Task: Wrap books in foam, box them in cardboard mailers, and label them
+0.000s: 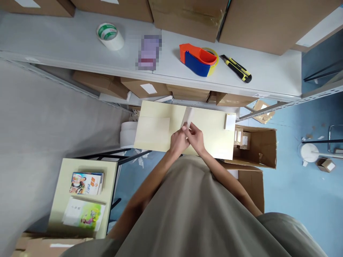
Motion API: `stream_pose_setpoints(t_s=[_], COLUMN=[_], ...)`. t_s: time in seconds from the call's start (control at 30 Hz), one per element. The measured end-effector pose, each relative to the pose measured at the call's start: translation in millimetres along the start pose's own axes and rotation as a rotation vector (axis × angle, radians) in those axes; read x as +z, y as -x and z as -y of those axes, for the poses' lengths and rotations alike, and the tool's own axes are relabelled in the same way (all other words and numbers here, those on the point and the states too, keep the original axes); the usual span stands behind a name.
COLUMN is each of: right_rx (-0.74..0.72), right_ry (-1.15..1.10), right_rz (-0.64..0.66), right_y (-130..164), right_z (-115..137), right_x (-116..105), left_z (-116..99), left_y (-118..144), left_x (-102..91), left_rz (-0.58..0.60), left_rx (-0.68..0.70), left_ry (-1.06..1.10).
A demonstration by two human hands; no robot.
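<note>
Hands meet over the middle of a pale table (214, 142): left hand (179, 141) and right hand (197, 137) are both pinched on a small white slip (188, 116) that sticks up toward 12 o'clock. Tape dispenser (199, 59) and utility knife (235, 68) sit on the shelf (66, 46) further out, around 12 to 1 o'clock.

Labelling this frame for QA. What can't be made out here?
- Head view: item on the shelf beside the tape roll is pixelated.
- White strip held by left hand and right hand: fingers cover its lower end.
- Cardboard boxes: cut off by the top edge.
- Booklet covers: print too small to read.
</note>
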State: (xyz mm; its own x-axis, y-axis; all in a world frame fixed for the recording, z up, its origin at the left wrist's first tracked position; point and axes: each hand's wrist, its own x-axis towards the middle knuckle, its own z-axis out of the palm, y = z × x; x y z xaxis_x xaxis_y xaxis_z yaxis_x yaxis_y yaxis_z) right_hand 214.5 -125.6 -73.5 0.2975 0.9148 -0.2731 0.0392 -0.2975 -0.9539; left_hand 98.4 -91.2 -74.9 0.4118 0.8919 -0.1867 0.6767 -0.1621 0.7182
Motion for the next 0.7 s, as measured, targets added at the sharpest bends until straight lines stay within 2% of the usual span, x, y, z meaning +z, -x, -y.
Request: stream_pose_setpoints(t_s=[0.1,0.2,0.27,0.37,0.43,0.5,0.57,0.7], right_rx=[-0.033,-0.052,-0.012,0.130,0.207,0.259,0.292,0.298], right_ry=[0.007,-0.050,-0.132,-0.303,-0.423,-0.516,-0.574,-0.600], right_rz=[-0.071,-0.045,0.004,0.103,0.161,0.191,0.203,0.218], right_y=[-6.1,-13.2,-16.2,-18.0,-18.5,-19.0,-19.8,-22.7], right_z=[-1.9,-5.6,-7.4,-9.1,-10.4,-12.5,-15.8,-23.4], right_x=[-16.4,-39.5,-53.5,-66.8,-69.4,-68.1,-65.4,-62.9], left_z=[4.2,18.5,32.3,52.6,60.4,61.5,58.1,53.8], left_y=[10.1,10.5,4.7,-6.3,-10.0,-9.9,-8.0,-8.9], left_x=[4.8,-0.9,-9.5,-21.2,-23.7,-22.0,-18.6,-14.8], left_rz=[0.048,0.121,0.094,-0.049,-0.038,0.037,0.062,0.041], left_rx=[0.111,0.133,0.041,-0.194,-0.305,-0.353,-0.371,-0.395], left_ry=[0.095,0.377,0.561,0.696,0.804,0.959,1.073,1.099])
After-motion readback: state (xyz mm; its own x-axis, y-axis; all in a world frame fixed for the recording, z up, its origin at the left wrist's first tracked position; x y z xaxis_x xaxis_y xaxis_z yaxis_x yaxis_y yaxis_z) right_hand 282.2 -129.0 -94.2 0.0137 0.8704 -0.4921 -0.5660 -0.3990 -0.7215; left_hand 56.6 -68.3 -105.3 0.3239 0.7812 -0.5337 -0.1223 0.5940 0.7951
